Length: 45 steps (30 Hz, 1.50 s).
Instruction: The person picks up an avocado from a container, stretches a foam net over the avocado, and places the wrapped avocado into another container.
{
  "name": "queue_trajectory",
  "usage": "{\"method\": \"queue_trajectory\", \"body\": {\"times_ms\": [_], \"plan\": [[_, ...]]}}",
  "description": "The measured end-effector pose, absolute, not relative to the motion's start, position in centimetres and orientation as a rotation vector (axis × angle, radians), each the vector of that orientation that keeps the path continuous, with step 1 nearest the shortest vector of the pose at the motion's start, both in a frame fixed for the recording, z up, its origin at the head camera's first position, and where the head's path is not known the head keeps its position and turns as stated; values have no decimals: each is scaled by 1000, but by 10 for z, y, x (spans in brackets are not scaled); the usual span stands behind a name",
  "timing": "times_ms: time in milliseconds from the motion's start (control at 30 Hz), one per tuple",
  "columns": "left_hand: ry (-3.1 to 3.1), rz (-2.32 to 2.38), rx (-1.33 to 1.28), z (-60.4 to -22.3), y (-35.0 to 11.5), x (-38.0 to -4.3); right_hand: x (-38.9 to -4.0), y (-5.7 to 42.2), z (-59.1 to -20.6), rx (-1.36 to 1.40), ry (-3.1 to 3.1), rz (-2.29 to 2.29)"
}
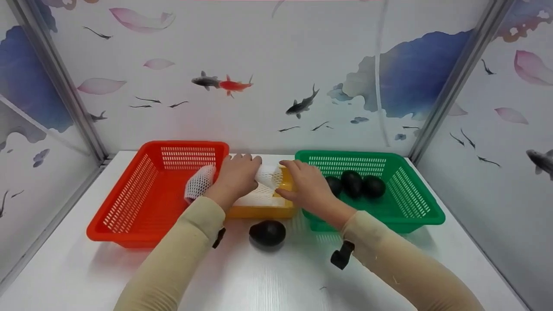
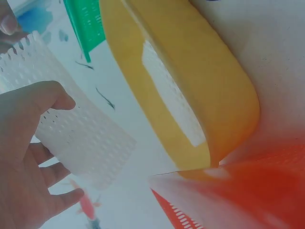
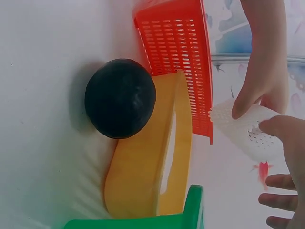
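My left hand (image 1: 236,175) holds a white foam fruit net (image 2: 81,124) with the thumb on one side and the fingers behind it. The net hangs over the yellow basket (image 1: 263,212), where more white nets (image 1: 255,196) lie. At the net's other end is my right hand (image 1: 309,183), thumb at the net's mouth and the other fingers spread apart. A dark avocado (image 1: 268,233) lies on the table in front of the yellow basket, and in the right wrist view the same avocado (image 3: 120,98) appears large.
To the left stands a red basket (image 1: 116,235) with a netted fruit (image 1: 199,183) inside. A green basket (image 1: 414,207) on the right holds several dark avocados (image 1: 352,183). Patterned panels (image 1: 259,116) enclose the white table (image 1: 259,280) at the back and sides.
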<state>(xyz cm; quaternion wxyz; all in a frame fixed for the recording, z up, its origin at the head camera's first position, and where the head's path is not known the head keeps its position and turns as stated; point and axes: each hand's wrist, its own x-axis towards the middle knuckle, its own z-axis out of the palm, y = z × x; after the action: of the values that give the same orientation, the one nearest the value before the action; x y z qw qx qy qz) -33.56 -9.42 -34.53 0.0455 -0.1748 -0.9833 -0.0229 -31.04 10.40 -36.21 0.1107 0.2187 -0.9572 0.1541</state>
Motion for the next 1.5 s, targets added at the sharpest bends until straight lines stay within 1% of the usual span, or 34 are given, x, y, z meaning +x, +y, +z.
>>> {"method": "queue_trajectory", "body": {"times_ms": [433,733,900,1100,1300,1500], "plan": [[-2925,-31,-674,-341,-89,-309,-299,102,-364,700,-2809,895],[-2790,-144,-698,-353,-95,-295,-290,103,-363,763,-2668,1165],[-2672,-170,-714,-360,-99,-290,-285,104,-360,803,-2645,1239],[-2659,-163,-699,-360,-107,-284,-279,104,-356,820,-2759,1125],[-2706,-129,-681,-358,-119,-277,-276,105,-357,747,-2933,789],[-2757,-108,-660,-361,-129,-271,-275,106,-369,772,-2996,492]]}}
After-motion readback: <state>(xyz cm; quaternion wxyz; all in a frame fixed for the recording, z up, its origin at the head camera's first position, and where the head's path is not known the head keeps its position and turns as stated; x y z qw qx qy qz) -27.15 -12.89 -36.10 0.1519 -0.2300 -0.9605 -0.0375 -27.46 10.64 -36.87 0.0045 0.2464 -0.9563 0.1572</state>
